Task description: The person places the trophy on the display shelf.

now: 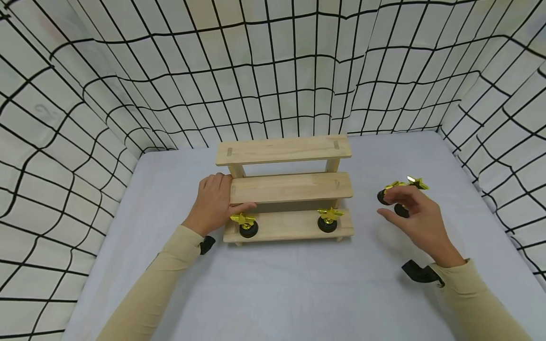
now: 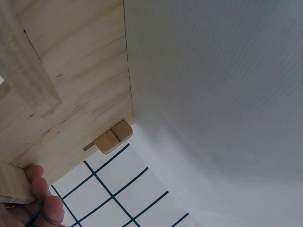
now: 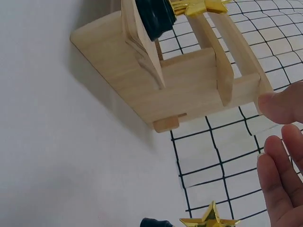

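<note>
A three-tier wooden display stand (image 1: 291, 188) sits mid-table. My left hand (image 1: 215, 201) grips the left end of its middle shelf, thumb at the front; in the left wrist view, fingertips (image 2: 53, 210) curl round a board's edge. Two gold star trophies with round black bases stand on the lowest shelf, one trophy (image 1: 248, 226) at the left and another trophy (image 1: 327, 220) at the right. My right hand (image 1: 415, 220) hovers over the table right of the stand, thumb and fingers apart with nothing between them. Just beyond it are more star trophies (image 1: 417, 183), partly hidden by the fingers.
A white cloth covers the table (image 1: 273, 289). Black grid netting (image 1: 273, 85) over pale walls encloses the back and both sides. The stand's back rail lies close to the rear netting. Dark wrist mounts (image 1: 420, 272) show at both cuffs.
</note>
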The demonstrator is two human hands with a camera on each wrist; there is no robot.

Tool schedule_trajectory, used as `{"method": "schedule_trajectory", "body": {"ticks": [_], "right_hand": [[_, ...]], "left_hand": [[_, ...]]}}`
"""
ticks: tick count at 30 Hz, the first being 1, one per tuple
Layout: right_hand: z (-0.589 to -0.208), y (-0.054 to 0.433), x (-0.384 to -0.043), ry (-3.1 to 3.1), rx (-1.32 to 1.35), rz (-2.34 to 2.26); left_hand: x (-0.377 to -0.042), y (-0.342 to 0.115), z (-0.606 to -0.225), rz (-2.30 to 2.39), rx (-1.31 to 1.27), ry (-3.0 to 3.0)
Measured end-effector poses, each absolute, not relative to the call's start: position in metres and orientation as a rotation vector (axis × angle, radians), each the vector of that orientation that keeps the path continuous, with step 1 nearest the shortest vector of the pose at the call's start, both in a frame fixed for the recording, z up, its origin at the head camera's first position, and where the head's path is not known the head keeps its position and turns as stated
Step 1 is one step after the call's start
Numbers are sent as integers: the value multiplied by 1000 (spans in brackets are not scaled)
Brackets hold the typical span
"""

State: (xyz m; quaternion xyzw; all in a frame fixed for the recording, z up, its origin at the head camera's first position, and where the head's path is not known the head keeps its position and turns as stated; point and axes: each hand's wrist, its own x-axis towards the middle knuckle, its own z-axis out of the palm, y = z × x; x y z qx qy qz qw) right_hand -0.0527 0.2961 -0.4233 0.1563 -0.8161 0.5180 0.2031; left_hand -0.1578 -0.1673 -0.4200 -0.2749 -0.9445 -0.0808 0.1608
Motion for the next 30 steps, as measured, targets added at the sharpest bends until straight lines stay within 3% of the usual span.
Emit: {"method": "schedule_trajectory", "body": {"ticks": [30], "right_hand": [[-432, 367, -55, -2290, 105, 1374]], "left_hand": [[-158, -166, -420, -238, -807, -2652]]}}
